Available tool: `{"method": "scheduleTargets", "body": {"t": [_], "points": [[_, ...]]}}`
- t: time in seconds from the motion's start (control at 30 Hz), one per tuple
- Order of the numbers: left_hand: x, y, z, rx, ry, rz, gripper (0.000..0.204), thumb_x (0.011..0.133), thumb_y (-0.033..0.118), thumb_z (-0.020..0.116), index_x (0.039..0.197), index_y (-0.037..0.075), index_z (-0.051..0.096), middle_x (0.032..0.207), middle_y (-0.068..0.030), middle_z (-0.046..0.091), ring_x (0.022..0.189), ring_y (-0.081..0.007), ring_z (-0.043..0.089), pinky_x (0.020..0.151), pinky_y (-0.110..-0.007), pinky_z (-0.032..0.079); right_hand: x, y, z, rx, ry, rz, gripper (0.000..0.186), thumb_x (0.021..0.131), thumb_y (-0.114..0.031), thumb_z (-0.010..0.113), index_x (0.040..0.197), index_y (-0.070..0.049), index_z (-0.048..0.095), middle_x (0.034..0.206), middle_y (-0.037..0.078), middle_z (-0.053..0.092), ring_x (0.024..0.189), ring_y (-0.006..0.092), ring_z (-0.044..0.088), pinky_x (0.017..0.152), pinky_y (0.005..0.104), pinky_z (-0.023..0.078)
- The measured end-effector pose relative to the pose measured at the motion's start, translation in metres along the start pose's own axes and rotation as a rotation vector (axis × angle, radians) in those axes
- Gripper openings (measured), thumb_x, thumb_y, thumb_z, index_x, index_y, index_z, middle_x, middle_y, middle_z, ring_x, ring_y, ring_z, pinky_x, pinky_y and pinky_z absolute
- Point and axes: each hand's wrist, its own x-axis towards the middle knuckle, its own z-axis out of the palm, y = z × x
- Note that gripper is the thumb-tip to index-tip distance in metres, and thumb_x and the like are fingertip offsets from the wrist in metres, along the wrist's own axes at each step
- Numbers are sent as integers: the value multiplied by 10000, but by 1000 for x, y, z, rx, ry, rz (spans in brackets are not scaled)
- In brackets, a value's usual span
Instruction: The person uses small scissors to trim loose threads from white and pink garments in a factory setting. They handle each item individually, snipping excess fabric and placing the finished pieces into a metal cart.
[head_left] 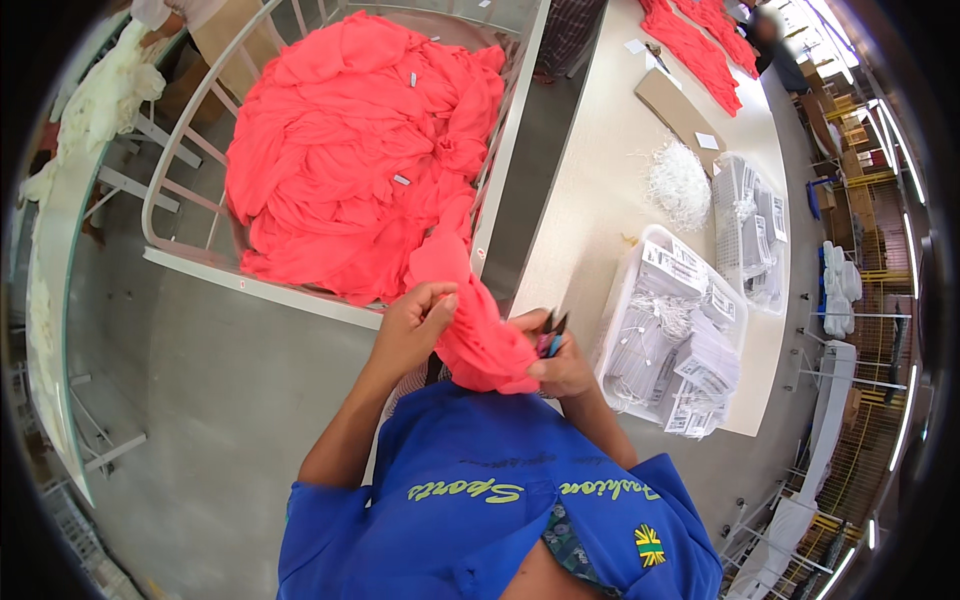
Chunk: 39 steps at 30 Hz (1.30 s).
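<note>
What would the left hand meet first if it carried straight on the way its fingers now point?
The left hand points rightward into the bunched coral-red fabric garment it already grips; beyond it, probably the right hand, though depth is unclear.

The left hand grips a coral-red garment that trails up into a heap of the same cloth in a white railed cart. The right hand pinches the garment's lower end together with a small dark tool. Just right, on the pale surface, clear trays of tags sit beside a tangle of white strings.
</note>
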Motion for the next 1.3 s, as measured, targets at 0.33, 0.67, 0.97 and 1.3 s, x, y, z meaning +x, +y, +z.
{"method": "scheduleTargets", "body": {"t": [0.33,0.67,0.97,1.3], "points": [[24,8,-6,838,-489,-52,266,832,249,695,720,19,622,600,-65,575,533,-131,523,510,-301,403,2,9,7,-218,-296,99,552,780,-37,683,1302,-30,503,709,-61,435,629,30,418,615,199,357],[-4,-45,-8,-239,92,-171,96,838,23,685,829,34,591,701,13,591,593,-28,509,523,-165,411,-7,6,-5,-116,-270,301,542,814,-79,697,1312,-31,489,669,-70,421,580,23,396,542,190,341],[-3,-31,-4,-508,231,86,82,890,42,628,960,28,588,828,-10,632,689,-54,579,634,-191,485,-3,8,-2,-94,-6,288,481,870,-189,686,1281,-12,511,683,-93,403,619,4,362,593,168,305],[-6,0,6,-973,107,148,129,929,72,569,1056,87,554,940,-78,645,859,-167,645,779,-331,566,-4,10,-4,-258,-3,276,547,845,-151,713,1315,-13,469,681,-81,409,614,14,383,580,175,317]]}}
